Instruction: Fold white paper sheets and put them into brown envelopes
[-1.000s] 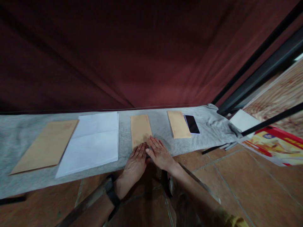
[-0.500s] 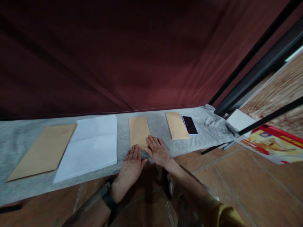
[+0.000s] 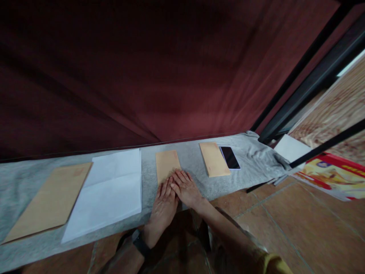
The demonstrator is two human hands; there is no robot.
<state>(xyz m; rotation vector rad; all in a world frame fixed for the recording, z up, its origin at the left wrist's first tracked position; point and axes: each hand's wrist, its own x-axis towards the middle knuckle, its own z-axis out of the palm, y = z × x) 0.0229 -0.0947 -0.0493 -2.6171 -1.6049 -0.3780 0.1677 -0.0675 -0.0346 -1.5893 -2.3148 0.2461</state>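
Your left hand [image 3: 164, 201] and right hand [image 3: 185, 188] lie flat and unclenched side by side, fingers pressing the near end of the small tan envelope [image 3: 167, 163], which lies on the grey cloth [image 3: 191, 160] with its long axis running 6 to 12 o'clock, stretching toward 12 from your fingertips.

Dim, warm light. Curtain [image 3: 128, 76] near black at top, dull red lower down. Brightest spots: paper [image 3: 111, 190], daylight strip [image 3: 352, 62] at far right. Floor [image 3: 285, 213] under left hand [image 3: 164, 201] and right hand [image 3: 186, 188] in deep shadow. Fisheye bends cloth [image 3: 28, 175] edge; right side smeared, soft.
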